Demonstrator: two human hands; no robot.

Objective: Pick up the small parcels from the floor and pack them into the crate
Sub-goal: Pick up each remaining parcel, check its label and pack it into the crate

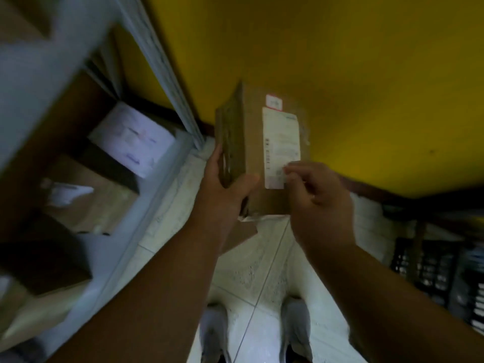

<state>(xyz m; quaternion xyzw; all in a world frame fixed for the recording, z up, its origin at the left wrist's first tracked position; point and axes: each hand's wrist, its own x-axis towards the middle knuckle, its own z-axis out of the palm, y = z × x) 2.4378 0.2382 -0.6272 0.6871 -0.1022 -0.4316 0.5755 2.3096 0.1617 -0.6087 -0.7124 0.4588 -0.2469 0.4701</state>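
Gripping the upright cardboard parcel (251, 153) in the left hand (222, 189), right hand (318, 203) pinching its label (281, 148), black crate (434, 271) lying low to the right

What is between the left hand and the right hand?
The cardboard parcel lies between them in the head view. The left hand grips its left edge, and the right hand touches the white label on its face.

Both bare forearms reach forward from 6 o'clock. The left hand (225, 184) grips the brown cardboard parcel (252, 142) by its side edge, thumb across the front. At 3 o'clock from it, the right hand (318, 197) has fingers (296, 170) curled, pinching the parcel's white label (281, 145).
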